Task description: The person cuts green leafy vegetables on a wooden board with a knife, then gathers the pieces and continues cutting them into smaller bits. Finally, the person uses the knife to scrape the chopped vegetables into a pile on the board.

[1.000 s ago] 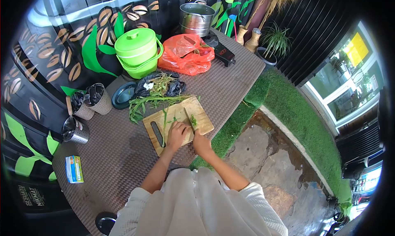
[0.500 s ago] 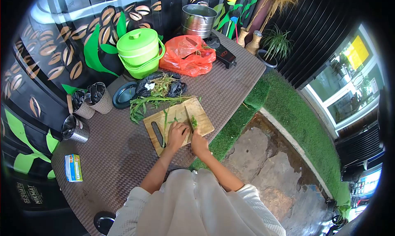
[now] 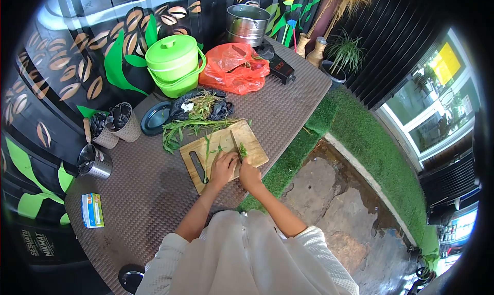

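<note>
A wooden cutting board [image 3: 193, 150] with a slot handle lies at the table's near edge. My right hand [image 3: 250, 175] is wrapped round the handle of a knife [image 3: 235, 142], whose blade points away from me over the board. Just left of the blade, my left hand [image 3: 223, 167] presses curled fingers on green stems [image 3: 207, 153], mostly hidden under the hand. A small heap of chopped greens [image 3: 243, 151] sits right of the blade. Beyond the board lie long leafy stalks [image 3: 180, 131], next to a black plastic bag [image 3: 222, 108] topped with roots and trimmings.
Behind are a green lidded bucket [image 3: 173, 63], a red plastic bag [image 3: 231, 71], a steel pot [image 3: 248, 26] and a dark device [image 3: 281, 68]. To the left stand a dark plate [image 3: 154, 119], utensil holders [image 3: 94, 161] and a blue-yellow box [image 3: 92, 210]. The table edge [image 3: 293, 143] runs along the right.
Both hands stay almost in place on the board. The knife blade has shifted very slightly, and the view has moved a little.
</note>
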`<state>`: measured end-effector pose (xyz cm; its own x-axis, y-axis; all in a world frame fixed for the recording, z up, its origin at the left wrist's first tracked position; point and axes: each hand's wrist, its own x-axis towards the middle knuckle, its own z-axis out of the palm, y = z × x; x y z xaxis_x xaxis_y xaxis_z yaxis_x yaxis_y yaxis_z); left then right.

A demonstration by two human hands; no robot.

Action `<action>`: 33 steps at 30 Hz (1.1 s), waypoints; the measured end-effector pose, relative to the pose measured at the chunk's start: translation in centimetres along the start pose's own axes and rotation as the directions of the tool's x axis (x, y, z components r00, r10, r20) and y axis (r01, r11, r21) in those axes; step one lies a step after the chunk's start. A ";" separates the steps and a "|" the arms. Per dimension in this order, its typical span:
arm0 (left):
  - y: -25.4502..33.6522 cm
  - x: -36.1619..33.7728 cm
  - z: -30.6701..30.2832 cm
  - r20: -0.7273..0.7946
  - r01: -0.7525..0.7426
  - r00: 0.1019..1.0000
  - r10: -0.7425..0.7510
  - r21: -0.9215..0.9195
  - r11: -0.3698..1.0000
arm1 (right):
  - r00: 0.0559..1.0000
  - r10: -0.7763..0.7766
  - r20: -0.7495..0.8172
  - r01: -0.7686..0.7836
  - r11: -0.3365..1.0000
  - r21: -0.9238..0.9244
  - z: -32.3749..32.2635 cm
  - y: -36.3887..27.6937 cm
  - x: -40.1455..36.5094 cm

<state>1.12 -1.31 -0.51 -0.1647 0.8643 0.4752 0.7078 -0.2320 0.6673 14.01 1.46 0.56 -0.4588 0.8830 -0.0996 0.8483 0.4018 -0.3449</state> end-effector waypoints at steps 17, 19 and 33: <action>0.2 -0.5 0.0 0.071 0.064 0.995 -0.074 0.141 0.988 | 0.990 0.039 0.132 -0.047 0.997 0.059 -1.4 -0.6 -1.4; 0.3 -0.4 -0.2 0.081 0.047 0.995 -0.057 0.114 0.992 | 0.985 0.146 0.086 -0.153 0.986 0.072 -0.3 -1.7 -2.2; -0.2 -0.5 0.0 0.004 0.022 1.000 -0.022 0.046 0.999 | 0.991 0.114 0.072 -0.121 0.988 0.099 0.2 -1.3 -1.2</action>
<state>1.06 -1.71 -0.83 -0.1777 0.8708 0.4585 0.7348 -0.1925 0.6504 13.41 -0.22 0.92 -0.3772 0.9031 -0.2051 0.8671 0.2666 -0.4208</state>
